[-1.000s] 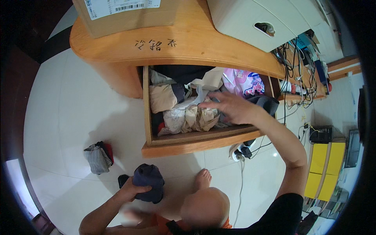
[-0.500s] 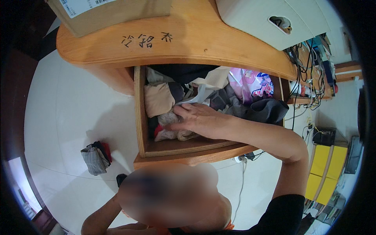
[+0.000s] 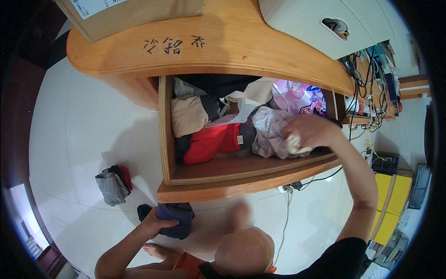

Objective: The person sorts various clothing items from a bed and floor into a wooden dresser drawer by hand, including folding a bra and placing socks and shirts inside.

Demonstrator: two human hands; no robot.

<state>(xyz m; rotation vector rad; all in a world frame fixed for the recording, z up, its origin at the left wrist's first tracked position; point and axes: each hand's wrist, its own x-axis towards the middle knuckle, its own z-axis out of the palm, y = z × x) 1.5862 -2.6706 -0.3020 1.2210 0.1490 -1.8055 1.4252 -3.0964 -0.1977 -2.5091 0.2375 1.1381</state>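
Observation:
My left hand [image 3: 152, 224] is closed on a bundle of folded dark blue cloth [image 3: 175, 220], held low in front of the open drawer [image 3: 213, 178]. Inside the drawer, toward its right end, my right hand [image 3: 309, 131] grips a pale lilac-grey garment [image 3: 272, 132]; its fingers are partly hidden in the fabric. A red cloth [image 3: 211, 145] with a small white label lies left of that garment. Behind the red cloth is a beige folded garment [image 3: 188, 113]. Black cloth [image 3: 216, 84] and a pink-purple plastic package [image 3: 297, 96] fill the back.
Above the drawer is a wooden desktop [image 3: 223, 46] carrying a cardboard box [image 3: 153, 16] and a white bin-like container [image 3: 302, 21]. Tangled cables [image 3: 360, 83] hang at the right. Folded striped cloth [image 3: 111, 187] lies on the pale floor at the left.
My right hand has moved rightward in the drawer with the lilac-grey garment, uncovering the red cloth. The dark blue bundle in my left hand now shows plainly below the drawer.

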